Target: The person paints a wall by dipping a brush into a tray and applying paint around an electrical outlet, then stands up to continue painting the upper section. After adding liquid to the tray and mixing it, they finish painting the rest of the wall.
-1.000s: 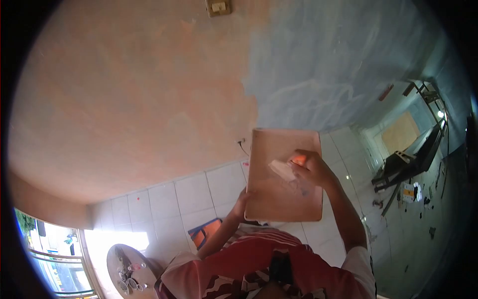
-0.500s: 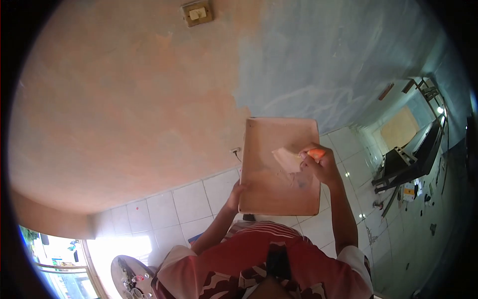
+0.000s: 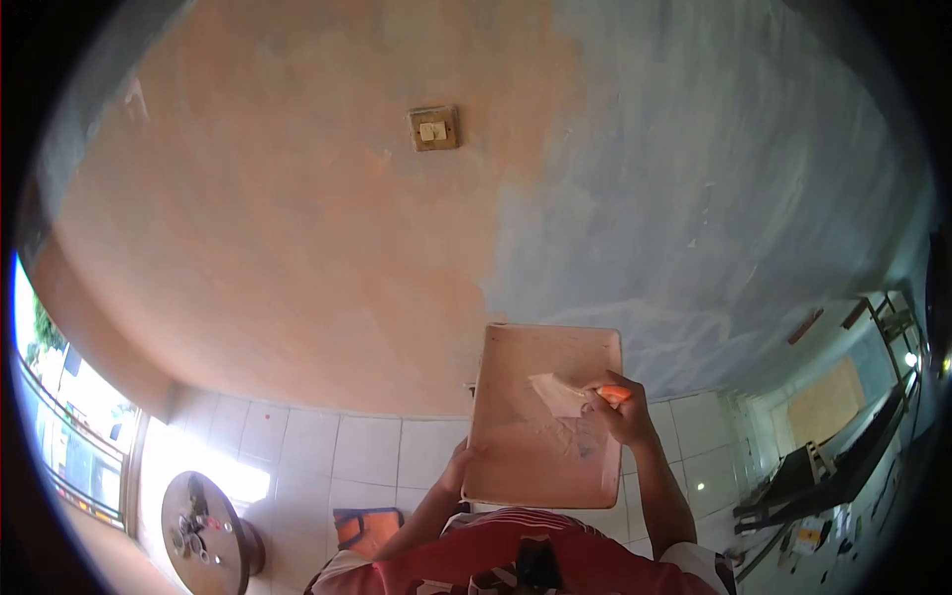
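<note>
While the wall (image 3: 397, 228) fills most of the view, peach on the left and blue-grey on the right, a floor of white tiles (image 3: 367, 451) runs along its foot. Dark furniture (image 3: 838, 471) stands on the right, with scattered items near it. On the left is a round desk (image 3: 177, 526) bearing several small objects (image 3: 198, 535). Near the middle, in front of the person's red shirt (image 3: 446, 570), is a peach rectangular tray (image 3: 535, 481), its inner face toward the camera. Below and left of it, an orange-and-dark bag (image 3: 369, 531) lies on the floor. The left hand (image 3: 456, 471) grips the tray's left edge, its fingers mostly hidden. The right hand (image 3: 625, 412) is closed around the orange handle of 1 brush (image 3: 561, 397), whose pale, flat end lies over the tray's middle, just above a smeared patch; whether they touch I cannot tell. Smallest is a switch plate (image 3: 433, 130), mounted on the peach side of the wall.
</note>
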The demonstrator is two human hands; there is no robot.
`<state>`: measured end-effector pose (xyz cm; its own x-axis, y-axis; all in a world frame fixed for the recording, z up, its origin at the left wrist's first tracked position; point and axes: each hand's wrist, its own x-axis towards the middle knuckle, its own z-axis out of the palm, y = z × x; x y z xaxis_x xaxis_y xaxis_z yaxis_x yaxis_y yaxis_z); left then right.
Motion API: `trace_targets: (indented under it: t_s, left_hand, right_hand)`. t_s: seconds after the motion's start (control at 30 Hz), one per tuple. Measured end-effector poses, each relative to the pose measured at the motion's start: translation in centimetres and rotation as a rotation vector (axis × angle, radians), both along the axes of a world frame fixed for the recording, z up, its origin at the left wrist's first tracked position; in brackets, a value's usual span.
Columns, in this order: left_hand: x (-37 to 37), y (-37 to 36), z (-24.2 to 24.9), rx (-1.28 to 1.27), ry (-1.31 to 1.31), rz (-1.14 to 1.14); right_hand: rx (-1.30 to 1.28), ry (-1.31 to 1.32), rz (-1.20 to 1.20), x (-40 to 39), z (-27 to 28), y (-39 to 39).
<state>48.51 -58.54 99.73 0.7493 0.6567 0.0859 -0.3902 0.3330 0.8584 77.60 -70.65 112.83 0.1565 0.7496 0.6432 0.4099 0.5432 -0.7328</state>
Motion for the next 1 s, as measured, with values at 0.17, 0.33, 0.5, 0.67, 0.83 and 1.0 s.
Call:
trace_targets:
  t_s: [0.17,0.33,0.5,0.67,0.83,1.0]
  left_hand:
    - [2.6,-3.2,-1.4,-0.045,-0.03,0.218]
    - [5.9,-6.1,-1.5,-0.098,-0.074,0.363]
    - [6.4,-8.2,-1.6,-0.136,-0.098,0.423]
    - [5.5,-9.4,-0.9,-0.05,0.0,0.586]
    - [2.6,-8.5,-3.8,-0.11,-0.066,0.504]
    - [2.7,-7.2,-2.7,-0.104,-0.061,0.414]
  right_hand:
    - [0.217,0.055,0.154,3.2,0.1,-0.2]
    - [0.063,-0.013,0.177,6.4,0.4,0.2]
    - [-0.188,0.269,0.308,9.6,-0.1,2.8]
    - [0.135,0.34,0.365,10.1,1.5,1.9]
    - [-0.156,0.224,0.411,7.0,1.3,0.7]
    - [0.012,0.313,0.409,5.8,3.7,-1.0]
